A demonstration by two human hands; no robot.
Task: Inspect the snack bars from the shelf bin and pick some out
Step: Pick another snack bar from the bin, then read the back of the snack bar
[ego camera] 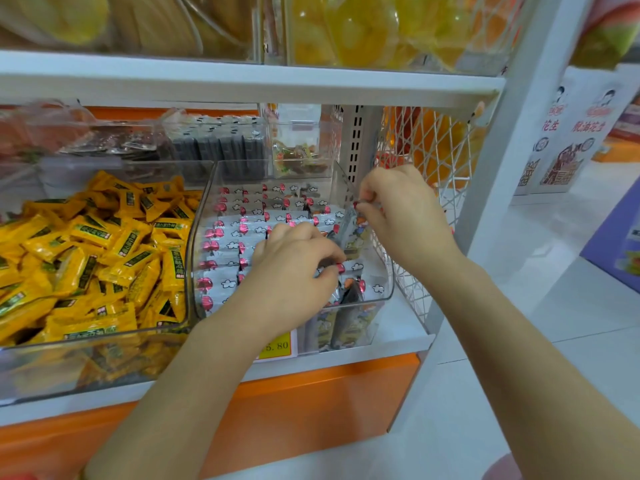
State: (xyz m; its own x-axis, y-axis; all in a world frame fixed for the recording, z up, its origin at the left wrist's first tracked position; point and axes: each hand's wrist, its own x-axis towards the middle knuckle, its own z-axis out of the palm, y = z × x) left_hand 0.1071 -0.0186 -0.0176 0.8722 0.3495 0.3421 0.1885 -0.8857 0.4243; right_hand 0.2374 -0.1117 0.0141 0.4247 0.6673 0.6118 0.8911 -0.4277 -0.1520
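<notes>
Our left hand (294, 265) and right hand (405, 209) are bare; back from each grip, our left forearm (194, 375) and right forearm (512, 323) are bare and slender, down to the lower edge of view.

A shop, snack aisle. White shelf (242, 84) tiers at 12 o'clock, hung on a slotted upright (356, 143). Clear bins (386, 271) side by side, heaped with identical wrapped goods: yellow packs (86, 254) at 9 o'clock, silver bars (235, 233) at centre. Yellow price tag (277, 346) at 6 o'clock. Wire basket (433, 150) at 2 o'clock, printed cartons (568, 133) at 3 o'clock.
</notes>
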